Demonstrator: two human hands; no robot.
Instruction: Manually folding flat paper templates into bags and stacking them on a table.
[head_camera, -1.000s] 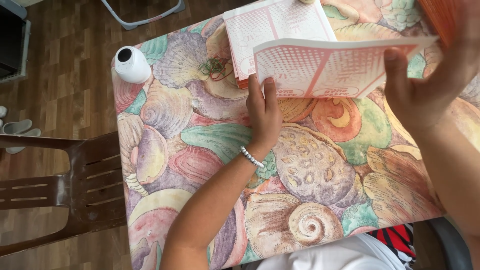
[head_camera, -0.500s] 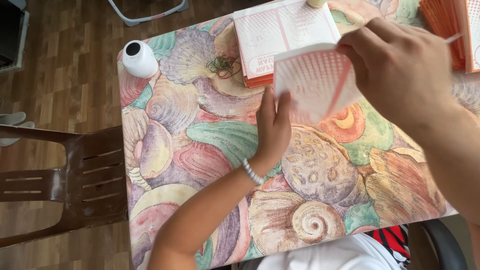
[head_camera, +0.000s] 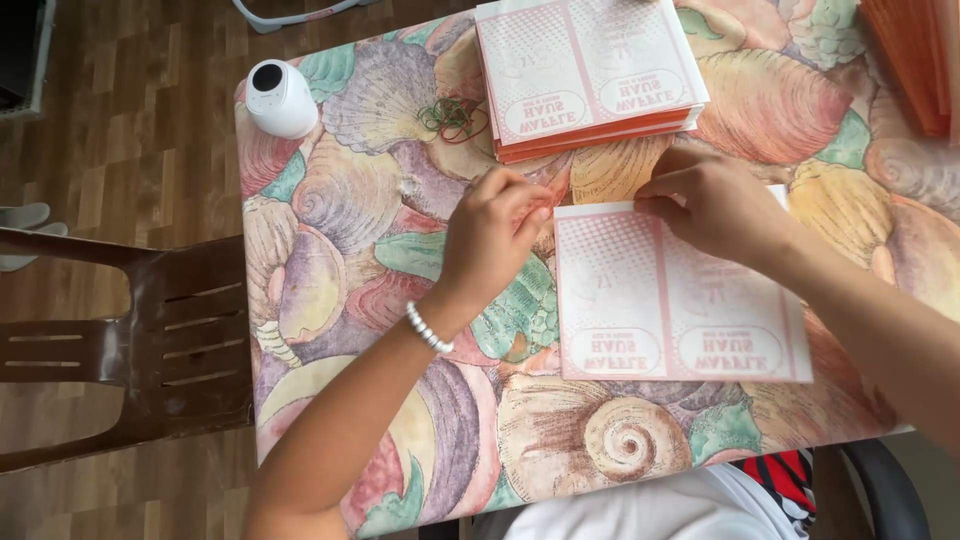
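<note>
The left hand (head_camera: 492, 232) came in from the lower left, forearm angled up across the desk (head_camera: 330, 210), wrist bent and wearing a white bead bracelet (head_camera: 429, 328). Its fingers were curled in toward the thumb, tips pinched close together just beside the upper left corner of a flat pink-and-white printed sheet (head_camera: 680, 295); whether they actually gripped the paper's edge could not be told. The right hand (head_camera: 712, 203) reached in from the right, forearm lying over the sheet's right side, knuckles up, fingers bent down and pressing on the sheet's top edge near its middle.

The sheet lay flat on the desk in front of the person, divided by a pale line into two panels, each with an oval mark near the lower edge. Beyond it, at the far edge of the desk, sat a neat stack of the same sheets (head_camera: 590, 70) with an orange underside showing along its side. Just left of the stack lay a small tangle of rubber bands (head_camera: 455, 115), and further left stood a small white cylinder device (head_camera: 279, 97) with a dark top. More orange paper (head_camera: 915, 55) showed at the upper right corner.

The desk wore a cloth printed with large seashells in pink, green and tan. A brown plastic chair (head_camera: 130, 340) stood to its left on a wooden plank floor (head_camera: 120, 120).
</note>
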